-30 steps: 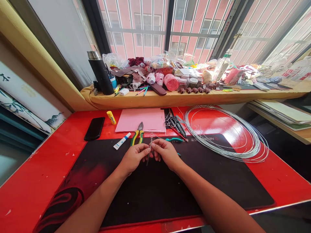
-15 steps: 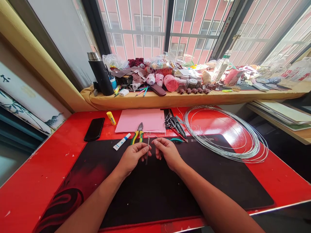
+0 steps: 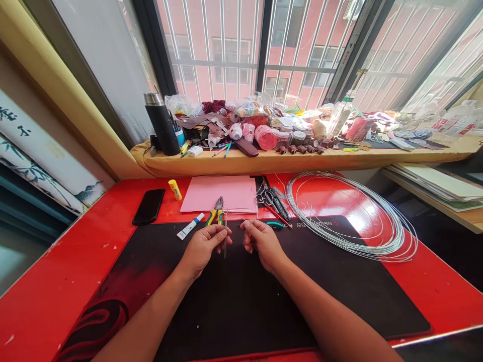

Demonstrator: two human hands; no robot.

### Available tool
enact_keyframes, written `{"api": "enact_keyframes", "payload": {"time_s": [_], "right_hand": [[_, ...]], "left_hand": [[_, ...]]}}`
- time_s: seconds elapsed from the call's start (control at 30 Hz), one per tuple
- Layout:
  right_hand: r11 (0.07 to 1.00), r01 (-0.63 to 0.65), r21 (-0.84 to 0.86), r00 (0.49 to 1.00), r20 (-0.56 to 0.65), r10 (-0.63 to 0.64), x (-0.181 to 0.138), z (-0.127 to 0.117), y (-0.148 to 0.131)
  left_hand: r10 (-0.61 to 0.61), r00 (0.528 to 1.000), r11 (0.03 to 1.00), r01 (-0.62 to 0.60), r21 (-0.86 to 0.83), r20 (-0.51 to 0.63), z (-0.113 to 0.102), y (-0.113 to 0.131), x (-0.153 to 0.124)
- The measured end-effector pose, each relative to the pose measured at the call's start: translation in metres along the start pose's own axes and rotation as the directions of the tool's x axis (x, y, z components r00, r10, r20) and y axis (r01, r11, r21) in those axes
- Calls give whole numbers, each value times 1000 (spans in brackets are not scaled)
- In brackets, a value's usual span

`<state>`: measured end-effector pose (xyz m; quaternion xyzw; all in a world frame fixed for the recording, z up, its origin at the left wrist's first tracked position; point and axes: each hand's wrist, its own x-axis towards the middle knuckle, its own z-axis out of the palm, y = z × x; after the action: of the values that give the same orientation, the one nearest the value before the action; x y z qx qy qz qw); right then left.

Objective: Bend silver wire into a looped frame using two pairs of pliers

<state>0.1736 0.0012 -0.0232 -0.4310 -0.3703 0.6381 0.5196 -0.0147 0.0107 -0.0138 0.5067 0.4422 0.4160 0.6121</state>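
Wire (image 3: 226, 219) with a looped end sits pinched in my left hand (image 3: 199, 249) above the black mat (image 3: 260, 306), where a slack grip could let it twist (my curled right hand (image 3: 266, 246) may pinch something; I cannot tell).

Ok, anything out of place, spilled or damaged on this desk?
Nothing looks spilled. Slightly odd: the large coil of silvery wire splays loosely at right, and the glossy red tabletop shows small pale marks at lower left, chips or scraps, I can't tell.
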Motion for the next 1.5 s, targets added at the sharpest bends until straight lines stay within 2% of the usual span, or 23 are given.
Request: {"api": "enact_keyframes", "payload": {"time_s": [0.87, 1.5], "right_hand": [[998, -8, 60, 1000, -20, 9, 1, -1, 0], [1000, -2, 26, 1000, -10, 2, 1, 0, 1]], "left_hand": [[-14, 1000, 1000, 14, 25, 27, 0, 1, 0], [-10, 999, 999, 8, 39, 42, 0, 1, 0]]}}
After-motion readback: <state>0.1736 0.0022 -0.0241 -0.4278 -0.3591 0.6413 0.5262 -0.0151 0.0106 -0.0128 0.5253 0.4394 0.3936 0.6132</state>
